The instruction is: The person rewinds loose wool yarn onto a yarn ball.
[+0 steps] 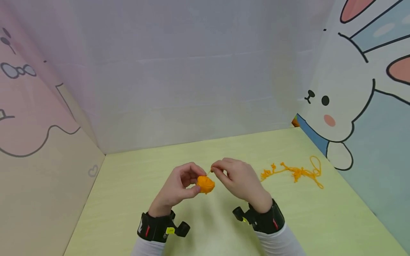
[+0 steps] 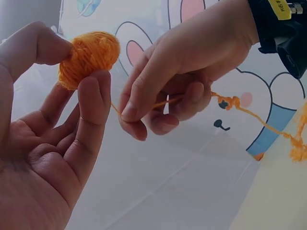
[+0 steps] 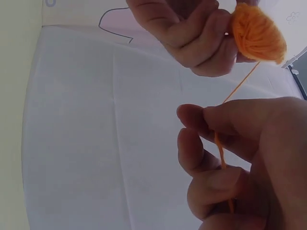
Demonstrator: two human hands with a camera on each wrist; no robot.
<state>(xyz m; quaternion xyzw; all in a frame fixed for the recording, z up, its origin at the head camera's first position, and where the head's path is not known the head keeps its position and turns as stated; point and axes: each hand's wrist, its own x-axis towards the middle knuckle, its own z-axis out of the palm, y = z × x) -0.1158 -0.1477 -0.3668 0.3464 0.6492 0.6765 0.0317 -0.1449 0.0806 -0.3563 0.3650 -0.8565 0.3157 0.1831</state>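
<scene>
A small orange ball of yarn (image 1: pixel 205 184) is pinched between the thumb and fingers of my left hand (image 1: pixel 181 185), held above the table. From it a single strand of yarn (image 3: pixel 242 82) runs taut to my right hand (image 1: pixel 238 177), whose thumb and index finger pinch it a short way from the ball. In the left wrist view the ball (image 2: pixel 89 58) shows its wound layers, and the strand passes on through the right hand's curled fingers. Beyond that hand it trails off as knotted yarn (image 2: pixel 232 102).
Loose, tangled orange yarn (image 1: pixel 298 172) lies on the pale yellow-green table (image 1: pixel 134 170), right of my right hand. A white cloth wall (image 1: pixel 192 89) stands behind, with cartoon-printed panels on the left and right (image 1: pixel 378 149). Each wrist wears a black camera band (image 1: pixel 156 226).
</scene>
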